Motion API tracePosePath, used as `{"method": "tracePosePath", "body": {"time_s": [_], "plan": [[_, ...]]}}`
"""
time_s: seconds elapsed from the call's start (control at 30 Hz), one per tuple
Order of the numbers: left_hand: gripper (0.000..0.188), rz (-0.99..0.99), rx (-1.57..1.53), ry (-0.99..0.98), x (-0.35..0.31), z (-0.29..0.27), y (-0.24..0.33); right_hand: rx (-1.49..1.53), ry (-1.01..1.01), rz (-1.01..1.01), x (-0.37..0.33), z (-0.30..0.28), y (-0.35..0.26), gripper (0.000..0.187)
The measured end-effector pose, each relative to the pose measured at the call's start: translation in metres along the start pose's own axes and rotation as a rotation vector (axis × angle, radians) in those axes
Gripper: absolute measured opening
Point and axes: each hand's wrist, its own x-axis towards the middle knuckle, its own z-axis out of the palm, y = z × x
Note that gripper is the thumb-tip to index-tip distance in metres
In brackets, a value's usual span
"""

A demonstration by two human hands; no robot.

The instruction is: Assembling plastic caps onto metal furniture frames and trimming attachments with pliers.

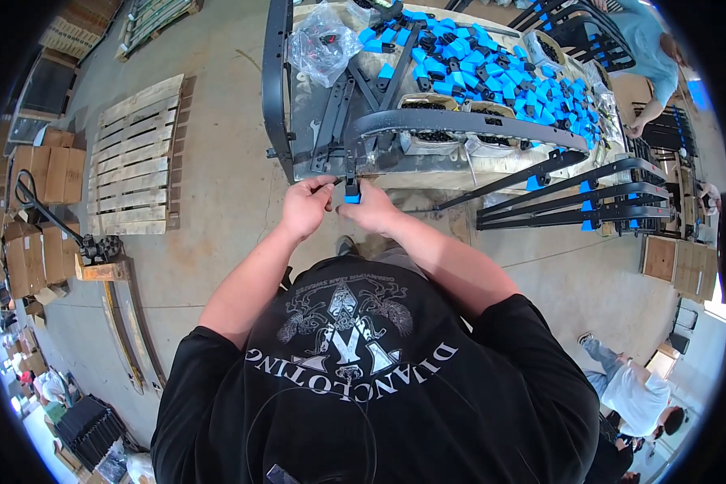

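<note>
Head view, taken near to far.

Nearest: both forearms rise from 6 o'clock and meet at frame centre, at the table's near edge. Left hand (305, 206): fingers curled, tips pinched at the lower end of a short black metal bar (350, 179) that hangs off the table edge. Right hand (369, 211): fingers closed around a small blue plastic cap (352, 196), pressed to that same bar end. The cap sits between the two hands, just below the table's rim. Whether it is fully seated I cannot tell; the fingers hide the joint.

Beyond the hands: the work table (315, 165), covered with reflective sheet. A long curved black rail (460, 123) lies across it, with straight black bars beside it toward 11 o'clock.

Toward 3 o'clock: a rack of black rails (573, 202) carrying blue pieces at their ends and middles. Judged as finished stock, several pieces deep.

Far, 12 to 1 o'clock: a large heap of loose blue caps (492, 64) and a clear plastic bag (321, 42) of small parts. Judgement: supply is still ample, so much fitting remains; the piece in hand is mid-fitting.

At 1 o'clock another person in a light blue shirt (649, 40) works at the table's far side. At 9 o'clock, a wooden pallet (135, 157) on the floor.
</note>
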Motion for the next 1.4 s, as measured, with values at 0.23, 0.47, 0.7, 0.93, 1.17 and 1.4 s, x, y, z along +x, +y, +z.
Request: {"method": "tracePosePath", "body": {"time_s": [0.23,0.47,0.7,0.93,1.17,1.4], "plan": [[0.017,-0.104,-0.266,-0.233,0.011,-0.016,-0.002,0.177,0.032,-0.065,0.001,0.006,0.018,0.057],[0.018,-0.202,-0.505,-0.205,0.014,-0.006,-0.009,0.479,-0.057,-0.049,0.000,0.007,0.024,0.044],[0.013,-0.340,-0.746,-0.190,0.015,-0.006,-0.015,0.628,-0.102,-0.018,-0.014,-0.001,0.016,0.035],[0.018,-0.241,-0.518,-0.064,0.016,0.011,-0.011,0.711,-0.117,0.026,-0.024,-0.009,0.004,0.043],[0.036,0.116,0.257,0.232,-0.024,0.033,-0.010,0.756,-0.111,0.039,-0.027,-0.007,0.010,0.047],[0.037,0.404,0.548,0.175,-0.028,0.027,-0.013,0.802,-0.153,0.123,-0.031,-0.012,0.013,0.042]]}}
